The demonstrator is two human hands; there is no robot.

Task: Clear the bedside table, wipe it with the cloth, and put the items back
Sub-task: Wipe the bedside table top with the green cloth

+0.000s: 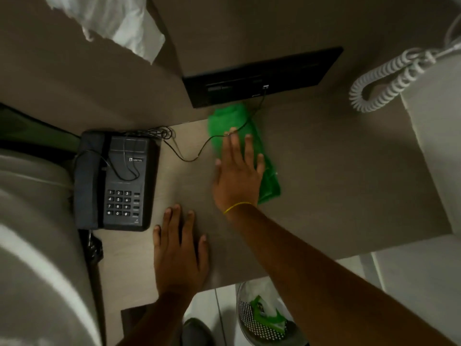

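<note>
A: The right hand (pixel 237 171) is laid flat on the green cloth (pixel 267 181), fingers spread and palm down; the cloth is pressed to the bedside table (pixel 336 176) rather than clutched. The cloth is found near the back of the tabletop, just below the black wall panel (pixel 262 76).

B: And the left hand (pixel 179 253)?

A: It is rested open on the near part of the tabletop, nothing held, apparently used as a brace.

B: Which step is judged to be in hand?

A: Wiping. Most of the surface is seen bare, though the dark telephone (pixel 114 181) is left standing at the left edge, so the clearing seems only partly done there.

B: Is anything caught up with the cloth?

A: A thin black cord (pixel 199 153) is run from the telephone's side across the cloth to the wall panel; it is crossed by the fingertips of the right hand. Whether it is pinned under them cannot be told.

B: What is called for next?

A: Probably the cloth is to be swept over the unwiped stretch, with the cord lifted or avoided so that it is not dragged from its socket. The patch under the telephone would need the telephone shifted first. After that, the items are to be returned; none are seen here apart from a white coiled cord (pixel 384 81) at the upper right.
</note>
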